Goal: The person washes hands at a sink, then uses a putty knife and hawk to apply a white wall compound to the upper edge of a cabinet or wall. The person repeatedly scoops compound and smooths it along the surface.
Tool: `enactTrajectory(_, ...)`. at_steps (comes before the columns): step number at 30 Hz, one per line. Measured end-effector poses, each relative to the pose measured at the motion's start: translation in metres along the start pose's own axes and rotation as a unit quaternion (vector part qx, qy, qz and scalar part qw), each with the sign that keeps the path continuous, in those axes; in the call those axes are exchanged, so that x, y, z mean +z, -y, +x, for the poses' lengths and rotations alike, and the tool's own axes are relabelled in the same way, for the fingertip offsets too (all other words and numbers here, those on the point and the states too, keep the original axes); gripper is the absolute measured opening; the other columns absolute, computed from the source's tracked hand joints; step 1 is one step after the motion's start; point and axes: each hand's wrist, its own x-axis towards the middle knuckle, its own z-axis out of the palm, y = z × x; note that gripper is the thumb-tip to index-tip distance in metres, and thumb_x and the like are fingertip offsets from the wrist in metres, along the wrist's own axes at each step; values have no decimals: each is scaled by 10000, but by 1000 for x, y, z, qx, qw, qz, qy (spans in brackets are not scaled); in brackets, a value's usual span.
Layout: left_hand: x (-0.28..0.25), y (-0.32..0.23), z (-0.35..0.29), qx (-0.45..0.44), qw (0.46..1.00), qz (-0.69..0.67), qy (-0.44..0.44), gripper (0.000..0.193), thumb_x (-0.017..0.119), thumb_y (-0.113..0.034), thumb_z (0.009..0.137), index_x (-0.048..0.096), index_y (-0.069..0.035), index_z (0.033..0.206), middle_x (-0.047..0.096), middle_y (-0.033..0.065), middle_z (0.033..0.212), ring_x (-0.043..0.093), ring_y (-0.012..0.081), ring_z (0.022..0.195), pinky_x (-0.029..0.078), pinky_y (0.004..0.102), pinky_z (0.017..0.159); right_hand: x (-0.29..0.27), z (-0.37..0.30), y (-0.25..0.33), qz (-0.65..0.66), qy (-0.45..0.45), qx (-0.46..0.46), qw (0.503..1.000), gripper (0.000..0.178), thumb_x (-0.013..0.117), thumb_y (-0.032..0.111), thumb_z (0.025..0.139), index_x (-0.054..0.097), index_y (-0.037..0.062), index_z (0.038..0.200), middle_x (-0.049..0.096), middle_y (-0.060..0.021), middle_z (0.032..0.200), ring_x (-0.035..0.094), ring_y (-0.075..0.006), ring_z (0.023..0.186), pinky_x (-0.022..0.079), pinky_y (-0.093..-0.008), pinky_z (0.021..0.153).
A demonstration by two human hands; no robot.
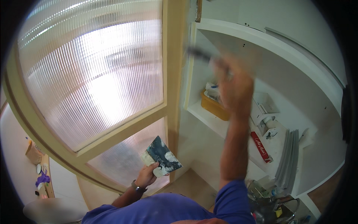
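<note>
The left hand (146,176) is low in the view, near the person's chest, closed around a small square board (162,156) smeared with dark and white filler. The board is tilted, its smeared face turned up, thumb on its lower edge. A watch (137,187) sits on that wrist.

The right hand (235,87) is raised high, arm stretched up, and blurred by motion. It grips the handle of a thin dark tool (199,54), probably a putty knife, whose blurred end lies at the white edge of a shelf unit (261,37) where it meets the pale wooden door frame (173,74). Whether the blade touches the surface cannot be told.

The two hands are well apart, each clamped on its own thing.

The frame holds ribbed frosted glass (93,74) in an upper and a lower pane. On the shelf behind the right forearm stands a yellow tub (213,106) with bits in it. To the right on the same shelf lie a white box (263,108), a red tube (261,146) and a stack of grey strips (289,156). A bucket (270,207) of tools stands at lower right. The person wears a blue shirt (167,211)
</note>
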Motion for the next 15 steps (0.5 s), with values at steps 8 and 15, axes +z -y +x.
enactTrajectory(8,11,20,23,-131,986,-104,2,415,466,-117,874,406,22,1261,537,145,1218,522,262,1132,363,404,1018,-25,-258,-33,527,10,526,668,113,616,24,775,604,-52,857,602,-77,772,545,-143,636,436,-267,573)
enactTrajectory(15,12,35,29,-209,969,-121,60,379,446,-46,885,397,66,1243,536,177,1195,550,279,1100,420,392,985,-37,-315,-35,535,78,645,541,175,612,56,752,582,-64,876,586,-100,697,538,-163,532,424,-272,475)
